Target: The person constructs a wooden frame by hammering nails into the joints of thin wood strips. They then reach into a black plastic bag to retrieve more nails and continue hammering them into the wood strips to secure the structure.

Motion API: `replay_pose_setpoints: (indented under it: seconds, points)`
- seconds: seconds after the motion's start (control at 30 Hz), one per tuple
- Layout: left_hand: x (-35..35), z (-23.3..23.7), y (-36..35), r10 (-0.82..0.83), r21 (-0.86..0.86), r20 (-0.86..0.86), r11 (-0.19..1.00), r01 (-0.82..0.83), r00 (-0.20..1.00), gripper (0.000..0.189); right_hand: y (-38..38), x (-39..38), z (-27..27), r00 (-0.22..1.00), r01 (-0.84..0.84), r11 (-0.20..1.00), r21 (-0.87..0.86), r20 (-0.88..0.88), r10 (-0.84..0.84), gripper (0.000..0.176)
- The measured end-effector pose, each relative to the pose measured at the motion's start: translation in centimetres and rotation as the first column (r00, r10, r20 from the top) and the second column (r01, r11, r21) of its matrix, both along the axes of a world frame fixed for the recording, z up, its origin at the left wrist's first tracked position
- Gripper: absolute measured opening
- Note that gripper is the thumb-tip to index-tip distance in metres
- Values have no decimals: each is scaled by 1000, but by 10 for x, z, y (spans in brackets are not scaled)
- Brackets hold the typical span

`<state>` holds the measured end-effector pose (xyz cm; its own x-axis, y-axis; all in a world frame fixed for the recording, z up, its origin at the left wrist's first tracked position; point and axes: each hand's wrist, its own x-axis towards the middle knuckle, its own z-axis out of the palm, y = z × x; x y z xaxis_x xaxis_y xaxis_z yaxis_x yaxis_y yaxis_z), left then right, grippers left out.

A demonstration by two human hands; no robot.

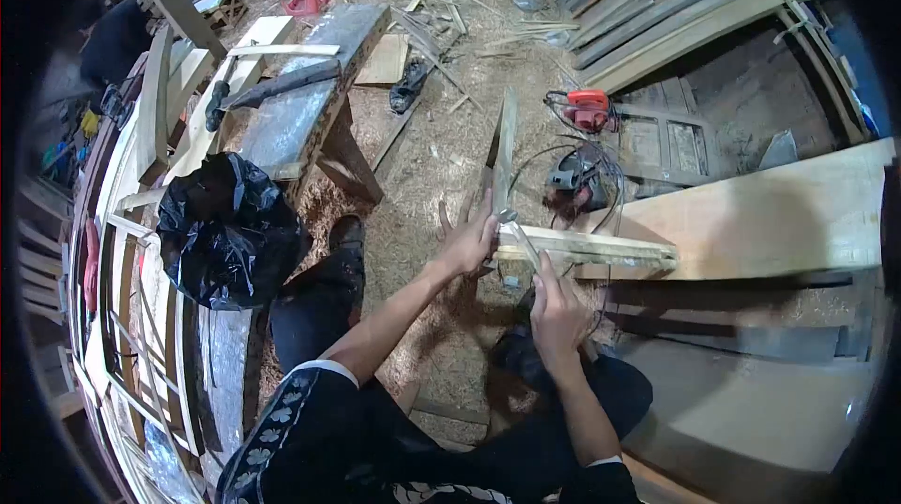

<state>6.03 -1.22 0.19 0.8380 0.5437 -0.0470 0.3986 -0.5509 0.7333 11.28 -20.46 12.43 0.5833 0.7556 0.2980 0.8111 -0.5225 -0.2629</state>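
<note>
My left hand (469, 241) is around the lower end of a narrow wooden board (507, 143) standing nearly upright, some of its fingers spread behind. My right hand (557, 307) is closed on the handle of a hammer (528, 246). The small metal hammer head lies right at the board's base, beside my left fingertips. Just beyond the hammer, a pale wooden beam (610, 246) runs to the right from the foot of the board.
A black plastic bag (225, 232) sits at left near a worn bench (300, 114) with a saw (282, 86) on it. Corded power tools, one red (589, 108) and one dark (574, 171), lie ahead. A wide plank (770, 213) extends right. Shavings cover the floor.
</note>
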Motion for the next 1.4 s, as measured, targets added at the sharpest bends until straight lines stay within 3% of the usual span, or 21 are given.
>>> replay_pose_setpoints:
  seconds: [0.07, 0.17, 0.23, 0.33, 0.37, 0.53, 0.6, 0.73, 0.9, 1.07, 1.1, 1.13, 1.2, 1.23, 1.4]
  points:
    - [-1, -1, 1, -5, 3, 24, 1000, 5, 1000, 60, 3, -1, -2, 1000, 15, 999, 33, 1, -15, 42]
    - [-1, 1, -4, -38, -37, -13, 999, 38, 999, 60, -4, -2, -9, 988, -21, 999, 43, 157, 14, 41]
    - [2, -4, 0, 4, 27, 2, 1000, -4, 1000, 59, 3, -2, -1, 1000, 22, 999, 50, 17, -23, 40]
    - [1, -4, -2, 6, -12, -4, 1000, -6, 1000, 59, 3, -1, -2, 994, -3, 999, 44, 112, -2, 41]
    - [1, -1, -1, -8, -37, -10, 999, 8, 1000, 60, -1, 2, -11, 1000, 8, 998, -69, 27, -6, 42]
    - [-1, 0, -2, 6, -45, 50, 999, -3, 999, 61, 4, -5, 1, 999, 31, 998, 62, 27, -33, 39]
    - [-1, 3, -2, -16, -27, 19, 999, 16, 1000, 61, 0, -3, -10, 999, 33, 997, -71, 7, -33, 40]
    - [-1, -1, 0, -24, -10, -13, 1000, 24, 1000, 59, 4, -6, 2, 1000, 22, 1000, 22, 16, -22, 42]
    - [1, -3, 0, -14, 41, 12, 999, 14, 1000, 60, -1, -2, -6, 1000, 8, 1000, 5, 14, -8, 42]
    - [-2, 0, -3, -20, -39, -35, 999, 18, 999, 62, 4, -3, -2, 1000, 15, 997, 75, 10, -16, 40]
    - [0, -1, -2, -30, -31, -66, 999, 28, 997, 63, 2, -1, -7, 1000, 18, 999, -48, 19, -17, 39]
    - [2, -1, 1, -39, -18, -95, 999, 37, 995, 63, -1, -1, -6, 999, 24, 999, -43, 22, -23, 39]
    - [2, -1, 4, -25, -16, -56, 1000, 24, 998, 63, 1, -1, -3, 1000, 7, 1000, -26, 31, -6, 38]
    - [3, -4, 2, -6, -11, -37, 1000, 6, 999, 63, 5, -3, 3, 1000, 9, 998, 63, 19, -10, 38]
    - [0, 5, -2, -4, -24, -35, 1000, 3, 999, 63, -2, -2, -11, 998, 27, 996, -89, -58, -32, 39]
